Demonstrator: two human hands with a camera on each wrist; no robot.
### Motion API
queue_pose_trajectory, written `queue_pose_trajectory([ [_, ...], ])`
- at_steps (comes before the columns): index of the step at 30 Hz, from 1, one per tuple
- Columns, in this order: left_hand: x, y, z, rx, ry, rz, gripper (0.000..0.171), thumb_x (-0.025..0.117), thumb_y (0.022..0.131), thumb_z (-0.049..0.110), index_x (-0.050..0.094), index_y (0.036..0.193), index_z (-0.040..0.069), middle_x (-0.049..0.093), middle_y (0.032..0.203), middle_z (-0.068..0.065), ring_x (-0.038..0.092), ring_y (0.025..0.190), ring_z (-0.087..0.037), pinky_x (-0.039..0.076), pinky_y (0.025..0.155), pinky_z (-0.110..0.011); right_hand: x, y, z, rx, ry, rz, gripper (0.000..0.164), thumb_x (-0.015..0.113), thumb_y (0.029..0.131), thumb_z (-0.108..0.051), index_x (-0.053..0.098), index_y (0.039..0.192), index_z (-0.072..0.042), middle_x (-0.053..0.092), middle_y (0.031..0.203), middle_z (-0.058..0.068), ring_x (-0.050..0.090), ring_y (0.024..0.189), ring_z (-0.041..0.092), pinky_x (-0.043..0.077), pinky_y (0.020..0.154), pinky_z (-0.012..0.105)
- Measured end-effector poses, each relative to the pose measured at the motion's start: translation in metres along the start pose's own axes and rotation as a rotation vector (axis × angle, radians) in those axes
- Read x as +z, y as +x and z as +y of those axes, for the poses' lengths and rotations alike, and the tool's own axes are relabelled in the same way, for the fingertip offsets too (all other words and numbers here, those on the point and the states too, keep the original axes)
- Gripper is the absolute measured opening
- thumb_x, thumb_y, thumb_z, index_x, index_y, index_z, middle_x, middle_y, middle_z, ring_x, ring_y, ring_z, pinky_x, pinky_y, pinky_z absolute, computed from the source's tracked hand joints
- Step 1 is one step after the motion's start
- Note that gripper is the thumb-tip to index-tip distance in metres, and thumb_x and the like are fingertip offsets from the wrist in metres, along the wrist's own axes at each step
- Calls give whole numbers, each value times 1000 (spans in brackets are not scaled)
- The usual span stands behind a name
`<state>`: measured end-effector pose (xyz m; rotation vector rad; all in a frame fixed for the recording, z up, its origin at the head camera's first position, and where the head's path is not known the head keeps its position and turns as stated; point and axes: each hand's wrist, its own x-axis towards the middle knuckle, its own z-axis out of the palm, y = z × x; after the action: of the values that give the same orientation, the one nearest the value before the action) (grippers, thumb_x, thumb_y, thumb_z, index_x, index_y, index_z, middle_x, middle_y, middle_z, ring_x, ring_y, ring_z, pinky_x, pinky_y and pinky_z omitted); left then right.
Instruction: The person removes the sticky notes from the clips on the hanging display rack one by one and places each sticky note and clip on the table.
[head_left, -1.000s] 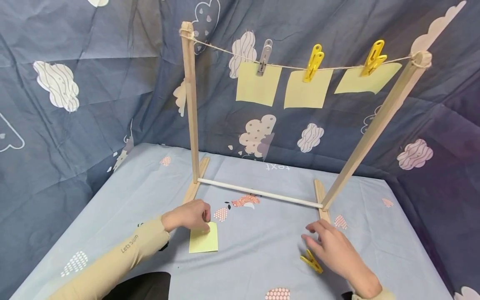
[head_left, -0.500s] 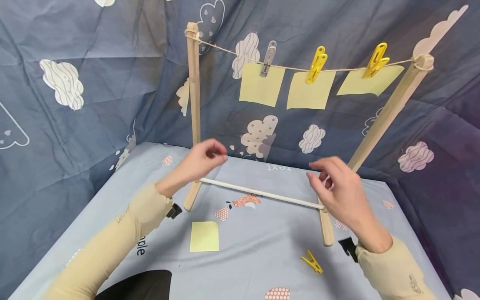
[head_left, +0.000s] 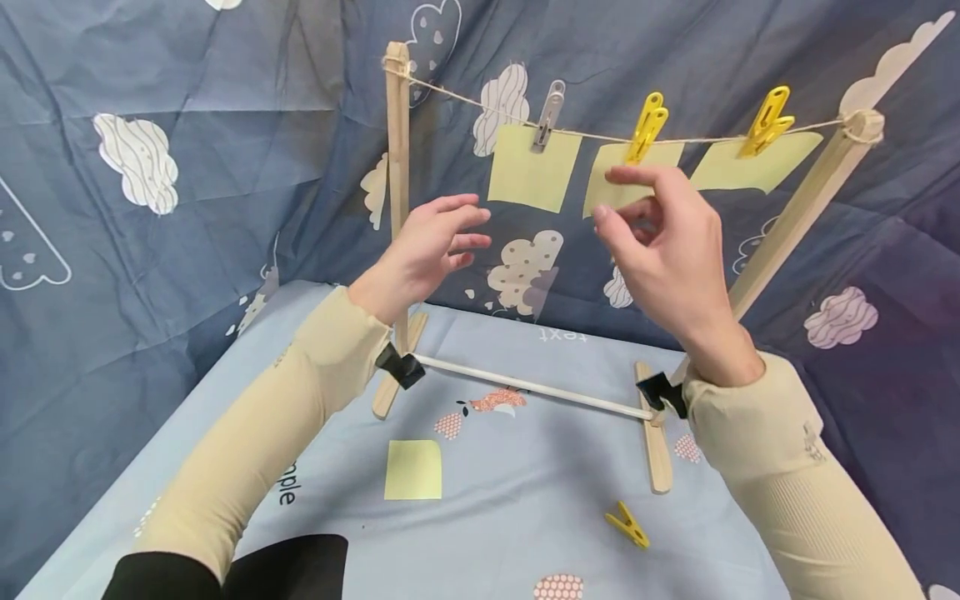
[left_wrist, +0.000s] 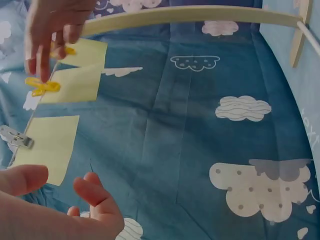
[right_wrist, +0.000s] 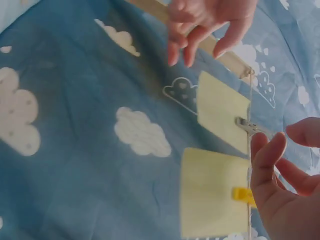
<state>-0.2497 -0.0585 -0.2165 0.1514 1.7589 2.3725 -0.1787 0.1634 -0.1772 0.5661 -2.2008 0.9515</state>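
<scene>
Both hands are raised in front of a string line, and neither holds anything. My left hand [head_left: 427,246], fingers loosely extended, is just left of the left yellow paper note [head_left: 534,168], which hangs from a grey clothespin [head_left: 549,117]. My right hand [head_left: 671,242], thumb and forefinger apart, overlaps the middle note [head_left: 603,185] in the head view, below its yellow clothespin [head_left: 647,127]. A right note [head_left: 757,162] hangs tilted from another yellow clothespin [head_left: 767,122]. In the right wrist view, the fingers of the right hand [right_wrist: 290,195] partly cover the middle yellow clothespin [right_wrist: 242,195].
Wooden posts [head_left: 795,208] hold the string [head_left: 457,94]; a white rod [head_left: 532,386] joins them at the bottom. On the pale blue cloth lie a yellow square note [head_left: 414,470] and a loose yellow clothespin [head_left: 627,525]. Dark cloud-patterned fabric [head_left: 247,167] stands behind.
Both hands have risen from the table to the hanging notes. The left hand has left the square note on the cloth, and its fingers have spread. The loose clothespin stays where it was.
</scene>
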Motion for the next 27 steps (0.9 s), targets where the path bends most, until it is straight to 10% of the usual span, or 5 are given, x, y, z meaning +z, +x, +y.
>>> queue_pose_trajectory([
  [27, 38, 12, 8, 70, -332, -58, 28, 61, 94, 11, 61, 121, 3, 66, 111, -9, 65, 93, -14, 51, 78, -21, 35, 72, -28, 195, 332, -104, 40, 54, 98, -19, 44, 136, -10, 48, 139, 8, 67, 80, 8, 52, 69, 23],
])
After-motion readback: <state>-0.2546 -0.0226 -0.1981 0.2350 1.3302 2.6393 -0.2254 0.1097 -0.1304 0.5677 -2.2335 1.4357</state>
